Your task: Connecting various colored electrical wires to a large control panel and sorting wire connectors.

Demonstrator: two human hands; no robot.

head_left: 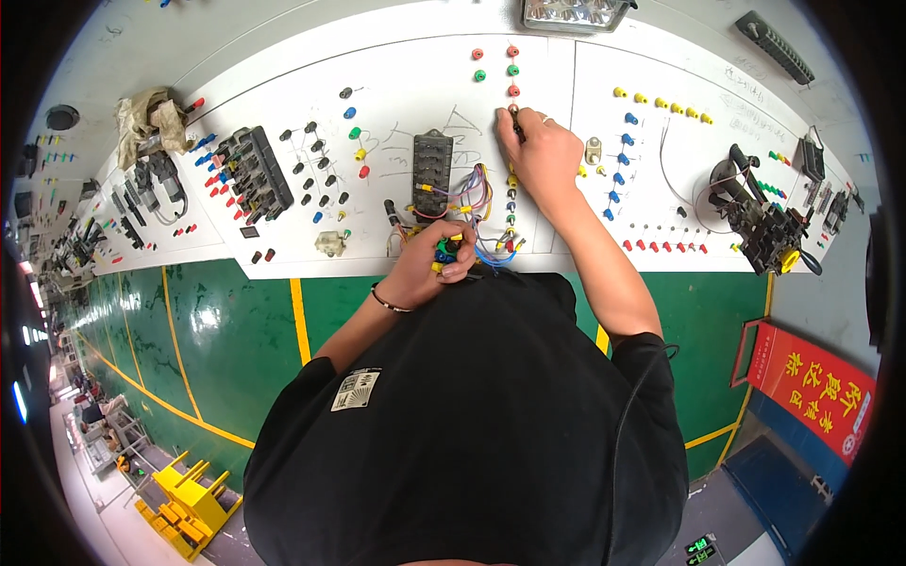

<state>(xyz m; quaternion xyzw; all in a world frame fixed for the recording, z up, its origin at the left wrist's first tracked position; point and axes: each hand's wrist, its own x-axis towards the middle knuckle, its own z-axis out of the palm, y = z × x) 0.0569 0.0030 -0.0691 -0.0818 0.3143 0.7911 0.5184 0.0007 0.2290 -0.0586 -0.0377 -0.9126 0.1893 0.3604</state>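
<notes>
My right hand reaches up to the white panel. Its thumb and finger close on a small black binding post in the upright row of coloured posts. Low at the panel's front edge, my left hand is curled around several small coloured terminal caps, green, blue and yellow. Just above that hand stands a black rectangular fuse block. A bundle of purple, blue and orange wires with yellow connectors runs beside it, partly hidden by my left hand.
To the left sit a black fuse box, crumpled work gloves and rows of posts. On the right is a black steering-column switch assembly with a loose wire. A headlamp lies at the top. Green floor shows below.
</notes>
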